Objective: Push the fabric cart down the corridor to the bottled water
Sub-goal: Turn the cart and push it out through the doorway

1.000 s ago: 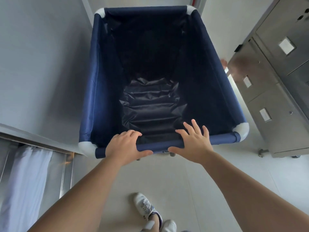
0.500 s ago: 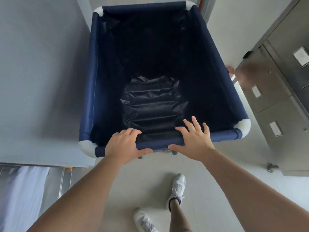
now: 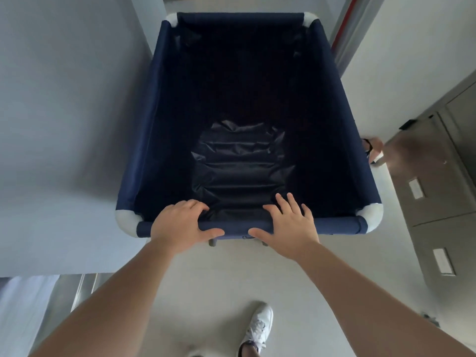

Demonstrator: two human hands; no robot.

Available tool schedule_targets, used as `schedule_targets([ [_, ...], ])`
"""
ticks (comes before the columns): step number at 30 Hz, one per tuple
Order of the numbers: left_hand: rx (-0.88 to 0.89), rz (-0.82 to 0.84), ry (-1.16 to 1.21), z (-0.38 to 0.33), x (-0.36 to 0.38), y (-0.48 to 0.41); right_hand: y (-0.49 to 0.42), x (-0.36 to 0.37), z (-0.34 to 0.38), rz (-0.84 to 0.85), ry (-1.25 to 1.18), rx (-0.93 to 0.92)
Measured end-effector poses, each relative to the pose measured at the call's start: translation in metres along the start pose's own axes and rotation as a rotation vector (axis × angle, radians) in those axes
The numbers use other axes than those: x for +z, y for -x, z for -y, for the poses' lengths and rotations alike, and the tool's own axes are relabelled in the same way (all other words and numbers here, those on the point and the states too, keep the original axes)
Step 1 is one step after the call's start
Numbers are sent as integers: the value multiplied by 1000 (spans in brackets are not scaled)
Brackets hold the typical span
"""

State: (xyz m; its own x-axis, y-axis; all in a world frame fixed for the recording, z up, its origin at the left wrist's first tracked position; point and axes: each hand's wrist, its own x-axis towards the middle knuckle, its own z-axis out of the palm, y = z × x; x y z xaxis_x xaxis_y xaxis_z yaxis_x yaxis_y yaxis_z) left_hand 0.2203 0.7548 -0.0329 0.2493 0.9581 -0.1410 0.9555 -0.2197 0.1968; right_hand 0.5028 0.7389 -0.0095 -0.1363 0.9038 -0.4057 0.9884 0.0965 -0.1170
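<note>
Two bare hands rest on the near rail of the fabric cart (image 3: 144, 140), which stands on the pale floor (image 3: 226, 284) in the middle of the view, its long sides running away from the person. Nothing lies inside it; only the dark, glossy liner (image 3: 239, 171) shows at the bottom, creased into crosswise folds, while the far part of the interior is too dark to make out. The cart is a deep rectangular bin of navy cloth stretched over a frame, with a padded blue rail along each top edge and a rounded white cap at each of its four corners. Beneath the near rail two short dark stubs of the frame show.

On the near rail, the left hand (image 3: 177, 225) is clenched around it left of centre, the fingers curled over the top into the bin and the thumb pressed along the near face. The right hand (image 3: 291, 225) lies flatter, right of centre: its fingers are spread and extended over the rail toward the liner, the thumb pointing left along the rail, so it presses rather than wraps.

A grey wall (image 3: 64, 112) runs close along the cart's left side. Grey metal cabinets (image 3: 432, 191) with small labels stand to the right. One white sneaker (image 3: 257, 328) shows on the floor near the bottom edge.
</note>
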Motion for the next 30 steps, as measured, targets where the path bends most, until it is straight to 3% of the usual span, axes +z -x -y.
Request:
schedule_targets([
  [16,-6,0,4,12,-31,-145,-139,-57,-35,-95,62,5],
  [30,54,16,-39,51,-59,-285,-267,-125,-39,-49,11,11],
])
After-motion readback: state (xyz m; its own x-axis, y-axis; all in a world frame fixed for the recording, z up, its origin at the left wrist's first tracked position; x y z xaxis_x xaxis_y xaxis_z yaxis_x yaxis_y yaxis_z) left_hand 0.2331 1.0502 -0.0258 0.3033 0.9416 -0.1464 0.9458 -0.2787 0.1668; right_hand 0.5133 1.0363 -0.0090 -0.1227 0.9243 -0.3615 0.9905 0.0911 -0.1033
